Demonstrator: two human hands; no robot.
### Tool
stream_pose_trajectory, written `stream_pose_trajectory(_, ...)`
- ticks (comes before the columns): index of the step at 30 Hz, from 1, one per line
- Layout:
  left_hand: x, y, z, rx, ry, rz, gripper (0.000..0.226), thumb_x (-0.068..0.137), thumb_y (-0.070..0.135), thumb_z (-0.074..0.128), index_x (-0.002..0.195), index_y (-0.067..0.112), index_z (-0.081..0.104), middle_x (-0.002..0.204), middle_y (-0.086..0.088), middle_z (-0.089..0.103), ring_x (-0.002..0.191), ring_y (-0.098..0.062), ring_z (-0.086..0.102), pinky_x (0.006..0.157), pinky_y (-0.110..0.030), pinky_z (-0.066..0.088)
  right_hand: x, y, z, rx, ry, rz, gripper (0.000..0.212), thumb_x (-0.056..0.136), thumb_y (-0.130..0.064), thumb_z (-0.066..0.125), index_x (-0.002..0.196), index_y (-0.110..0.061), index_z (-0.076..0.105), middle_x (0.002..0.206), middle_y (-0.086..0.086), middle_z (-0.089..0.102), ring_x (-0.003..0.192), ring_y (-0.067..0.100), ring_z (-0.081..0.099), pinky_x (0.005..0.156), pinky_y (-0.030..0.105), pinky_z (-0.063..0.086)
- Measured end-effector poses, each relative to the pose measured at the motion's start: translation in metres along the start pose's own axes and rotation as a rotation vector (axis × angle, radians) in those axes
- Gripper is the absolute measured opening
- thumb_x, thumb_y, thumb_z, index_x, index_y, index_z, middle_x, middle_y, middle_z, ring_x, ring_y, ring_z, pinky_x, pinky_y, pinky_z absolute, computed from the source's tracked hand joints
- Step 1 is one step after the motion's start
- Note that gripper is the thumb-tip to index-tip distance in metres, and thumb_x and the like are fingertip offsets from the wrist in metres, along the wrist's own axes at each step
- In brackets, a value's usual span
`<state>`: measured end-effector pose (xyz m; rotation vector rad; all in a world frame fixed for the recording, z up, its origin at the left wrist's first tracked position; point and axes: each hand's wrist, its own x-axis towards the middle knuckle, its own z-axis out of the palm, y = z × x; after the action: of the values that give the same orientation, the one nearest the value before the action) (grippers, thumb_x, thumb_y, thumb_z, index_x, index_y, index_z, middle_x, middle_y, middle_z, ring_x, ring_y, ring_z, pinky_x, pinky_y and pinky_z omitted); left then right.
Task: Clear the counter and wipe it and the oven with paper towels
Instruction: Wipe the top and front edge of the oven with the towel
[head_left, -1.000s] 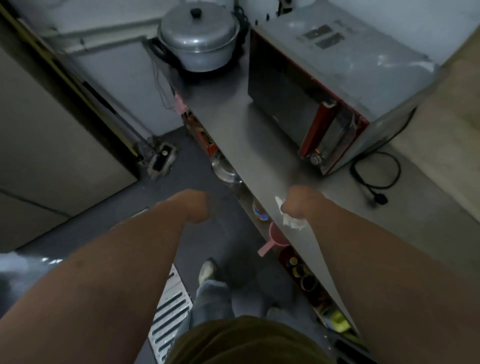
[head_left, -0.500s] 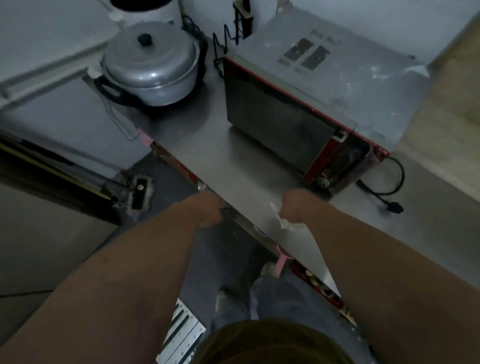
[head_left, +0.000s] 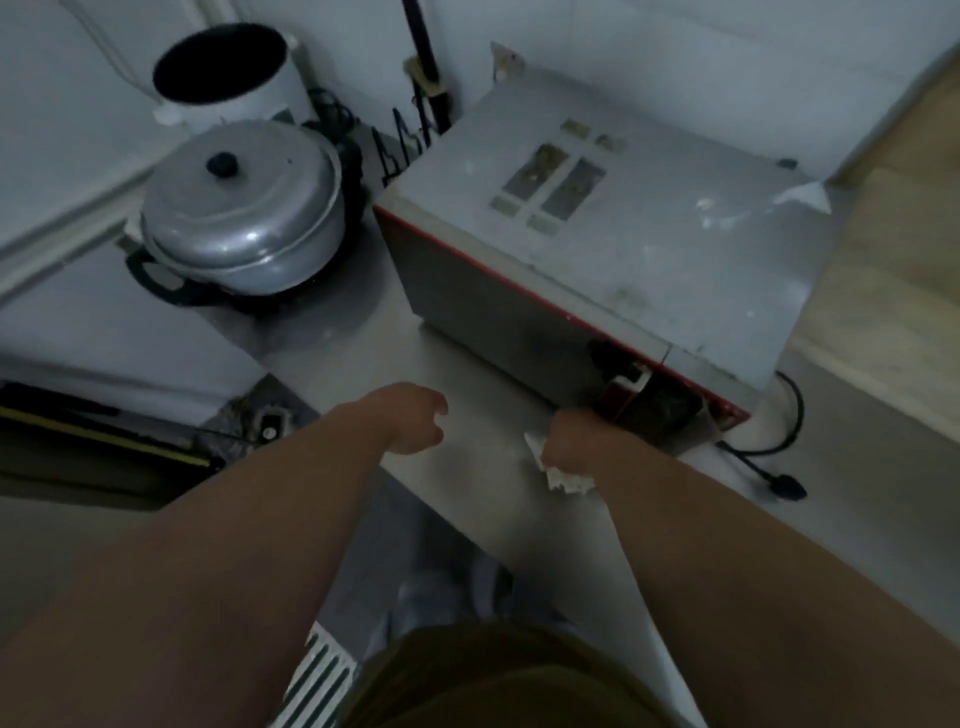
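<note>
Both hands are held over the steel counter (head_left: 467, 519): the right hand (head_left: 576, 439) is clenched around a crumpled paper towel (head_left: 563, 480), whose white edges stick out below the fist, close in front of the oven (head_left: 597, 260); the left hand (head_left: 410, 423) is loosely curled and nothing is held in it. The towel is judged light, soft and easily torn, so it is best kept bunched in the palm and pressed flat when wiped across the metal
</note>
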<state>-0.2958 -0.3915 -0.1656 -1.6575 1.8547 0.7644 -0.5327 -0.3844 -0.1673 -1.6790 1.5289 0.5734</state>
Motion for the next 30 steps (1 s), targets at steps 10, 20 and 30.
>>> stream_pose_trajectory(10, 0.064, 0.027, -0.059, 0.203, 0.006, 0.270, 0.053, 0.097, 0.034, 0.055, 0.148, 0.020, 0.046, 0.148, -0.007, 0.049, 0.131, -0.026, 0.050, 0.107, -0.034, 0.041, 0.024, 0.006, 0.033, 0.185, 0.057, 0.148, 0.041, 0.094, -0.043, 0.054, 0.108, -0.006, 0.066, 0.105, 0.012, 0.067, 0.092, 0.027, 0.065, 0.083, 0.036, 0.055)
stream_pose_trajectory(20, 0.102, 0.003, -0.086, 0.378, -0.146, 0.607, 0.036, 0.093, 0.026, 0.059, 0.128, 0.023, 0.061, 0.136, -0.004, 0.056, 0.117, -0.027, 0.057, 0.097, -0.031, 0.048, 0.020, -0.047, 0.027, 0.191, 0.095, 0.434, 0.042, 0.090, -0.033, 0.061, 0.124, -0.008, 0.063, 0.126, 0.012, 0.062, 0.115, 0.027, 0.060, 0.093, 0.033, 0.050)
stream_pose_trajectory(30, 0.019, 0.023, -0.158, 0.533, 0.158, 1.045, 0.015, 0.089, 0.042, 0.056, 0.095, 0.028, 0.055, 0.094, 0.000, 0.060, 0.087, -0.022, 0.059, 0.071, -0.032, 0.044, -0.013, -0.108, -0.074, 0.042, 0.072, 0.282, 0.017, 0.088, -0.027, 0.066, 0.103, -0.018, 0.068, 0.107, 0.013, 0.066, 0.100, 0.032, 0.061, 0.085, 0.035, 0.047)
